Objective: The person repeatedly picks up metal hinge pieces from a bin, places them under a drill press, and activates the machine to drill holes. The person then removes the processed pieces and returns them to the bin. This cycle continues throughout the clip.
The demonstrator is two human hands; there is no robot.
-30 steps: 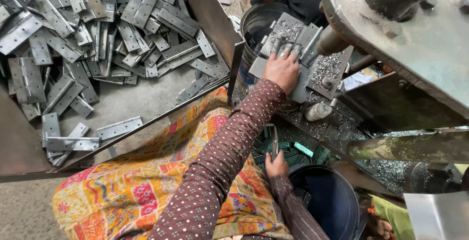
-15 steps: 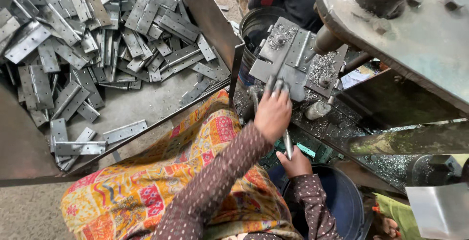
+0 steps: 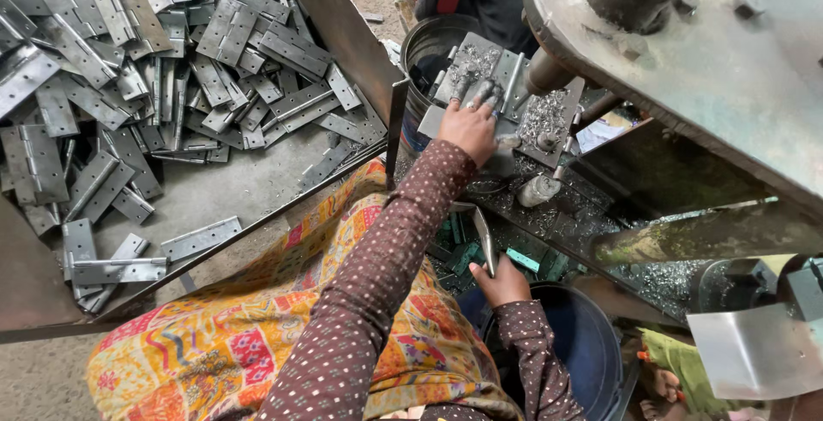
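My left hand (image 3: pixel 468 128) reaches forward to the grey drilling jig (image 3: pixel 538 121) under the machine, and its fingers press down on a flat metal hinge plate (image 3: pixel 470 68) lying there. Lower down, my right hand (image 3: pixel 502 284) grips a narrow metal hinge (image 3: pixel 482 234) that points up, just over the rim of a dark blue bucket (image 3: pixel 591 344). Both arms wear brown dotted sleeves. A bright patterned cloth (image 3: pixel 257 327) covers my lap.
A large metal tray (image 3: pixel 231 185) at the left holds several loose grey hinges (image 3: pixel 171 52). A black drum (image 3: pixel 433 39) stands behind the jig. The machine's heavy round head (image 3: pixel 686 52) overhangs at the right. Metal shavings (image 3: pixel 549 117) lie on the jig. Another person sits beyond the drum.
My left hand drew back from the jig toward my lap, then went forward again and now presses on the plate. My right hand has risen slightly with its hinge.
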